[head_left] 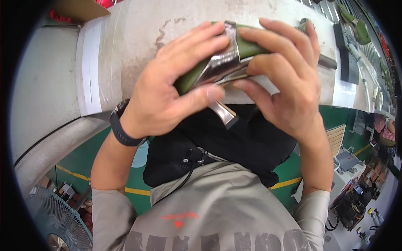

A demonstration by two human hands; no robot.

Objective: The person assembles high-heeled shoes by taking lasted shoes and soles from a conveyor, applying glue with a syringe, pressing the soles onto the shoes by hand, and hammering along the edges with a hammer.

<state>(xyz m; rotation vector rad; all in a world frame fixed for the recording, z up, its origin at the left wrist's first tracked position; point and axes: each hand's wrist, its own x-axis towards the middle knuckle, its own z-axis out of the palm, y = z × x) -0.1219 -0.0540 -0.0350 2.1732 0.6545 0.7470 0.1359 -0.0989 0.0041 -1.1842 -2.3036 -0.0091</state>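
A green heeled shoe (pixel 251 48) with a shiny silver-brown metallic band is held between both hands above the pale work surface. Its slim metallic heel (pixel 224 113), with a black tip, points down toward my body. My left hand (pixel 167 79) wraps the shoe's left end, fingers over the top and thumb along the lower edge near the heel. On the other side my right hand (pixel 287 71) grips it with bent fingers, the thumb underneath. The fingers hide much of the shoe, and motion blurs them a little.
The worn, pale work surface (pixel 134 37) curves across the front. A dark rod-like handle (pixel 327 62) lies beside my right hand. More green shoes (pixel 360 31) stand on a roller rack at far right. At lower left is a fan (pixel 58 213); a cardboard box (pixel 79 10) sits at upper left.
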